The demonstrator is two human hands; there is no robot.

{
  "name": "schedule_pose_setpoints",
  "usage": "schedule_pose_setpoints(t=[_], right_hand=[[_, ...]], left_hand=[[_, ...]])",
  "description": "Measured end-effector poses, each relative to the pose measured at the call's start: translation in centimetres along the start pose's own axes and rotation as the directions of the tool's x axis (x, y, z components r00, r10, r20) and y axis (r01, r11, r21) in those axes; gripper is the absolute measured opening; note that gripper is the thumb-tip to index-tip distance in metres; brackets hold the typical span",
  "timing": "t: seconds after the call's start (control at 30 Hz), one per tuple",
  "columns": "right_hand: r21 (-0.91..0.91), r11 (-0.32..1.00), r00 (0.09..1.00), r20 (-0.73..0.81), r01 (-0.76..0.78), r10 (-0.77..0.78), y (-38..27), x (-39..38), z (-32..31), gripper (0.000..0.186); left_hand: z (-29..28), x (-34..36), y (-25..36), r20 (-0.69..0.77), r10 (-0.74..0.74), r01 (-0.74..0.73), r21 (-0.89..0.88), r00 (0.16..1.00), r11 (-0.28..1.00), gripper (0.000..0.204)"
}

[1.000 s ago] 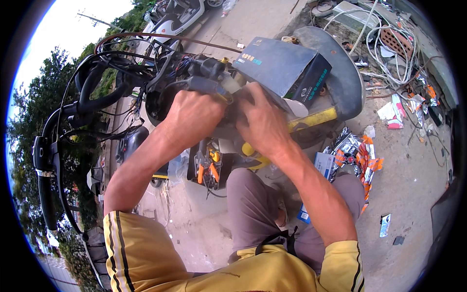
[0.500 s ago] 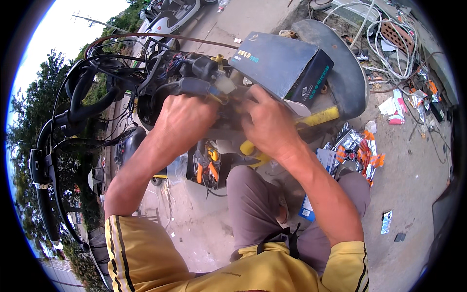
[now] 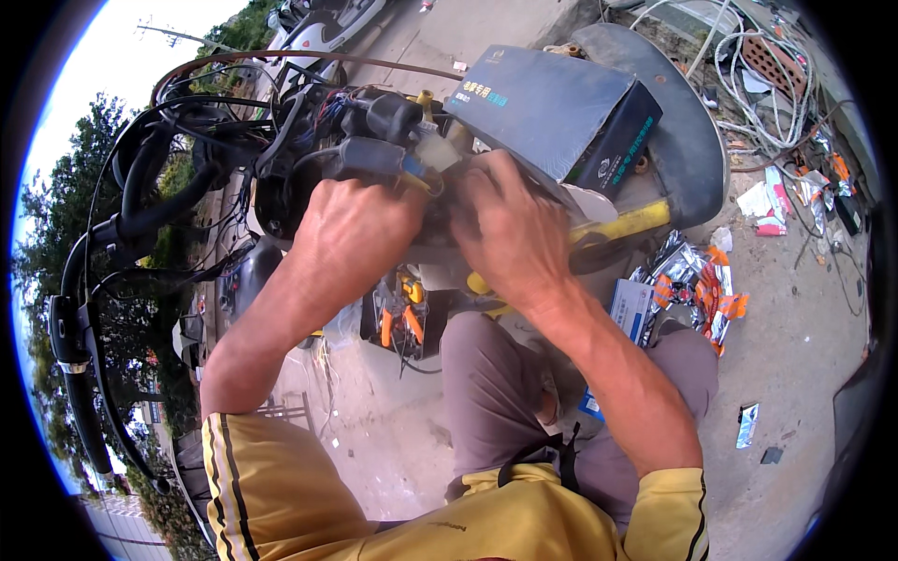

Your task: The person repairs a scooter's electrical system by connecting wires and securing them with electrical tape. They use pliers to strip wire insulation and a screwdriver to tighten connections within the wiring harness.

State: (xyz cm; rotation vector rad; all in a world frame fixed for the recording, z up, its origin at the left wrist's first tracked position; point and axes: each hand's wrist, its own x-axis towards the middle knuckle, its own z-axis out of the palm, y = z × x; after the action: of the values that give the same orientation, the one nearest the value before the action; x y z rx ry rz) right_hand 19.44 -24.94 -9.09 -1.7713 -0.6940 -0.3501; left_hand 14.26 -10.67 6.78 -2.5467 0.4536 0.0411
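Note:
Both my hands work close together over the opened body of a two-wheeled electric vehicle. My left hand is closed, knuckles up, beside a dark grey wire connector. Its fingertips are hidden behind the hand. Just beyond them sits a whitish plastic connector with wires. My right hand has its fingers curled inward and down next to a dark cardboard box; what they pinch is hidden and slightly blurred. The box rests tilted on the vehicle, in front of its dark seat or panel.
Below the hands stands a toolbox with orange-handled pliers. Yellow frame tubing runs by my right wrist. Handlebar and loose cables lie left. Torn silver-orange packaging and coiled white rope are on the ground at right.
My right hand has shifted slightly left, nearer my left hand. The left stays by the connectors. The whole view has moved a little.

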Motion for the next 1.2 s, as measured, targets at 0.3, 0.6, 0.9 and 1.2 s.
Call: schedule_pose_setpoints(t=[0.3,0.6,0.9,1.2], right_hand=[[0.039,0.998,0.997,0.066,-0.039,0.036,-0.2,0.2,-0.5,0.012],[0.089,0.991,0.983,0.164,-0.104,0.088,-0.2,0.0,-1.0,0.023],[0.161,0.983,0.981,0.189,-0.083,0.052,-0.7,-0.2,-1.4,0.029],[0.151,0.989,0.967,0.252,-0.001,-0.038,-0.6,-0.4,-1.6,0.027]], left_hand=[[-0.4,0.3,0.2,-0.002,0.008,-0.008,0.012,1.0,1.0,0.005],[-1.1,-0.8,0.3,0.014,-0.072,0.073,-0.069,0.997,0.995,0.012],[-2.3,-1.8,0.6,0.147,-0.157,0.163,-0.029,0.977,0.986,0.016],[-3.4,-1.8,0.7,0.305,-0.159,0.165,0.006,0.939,0.986,0.023]])
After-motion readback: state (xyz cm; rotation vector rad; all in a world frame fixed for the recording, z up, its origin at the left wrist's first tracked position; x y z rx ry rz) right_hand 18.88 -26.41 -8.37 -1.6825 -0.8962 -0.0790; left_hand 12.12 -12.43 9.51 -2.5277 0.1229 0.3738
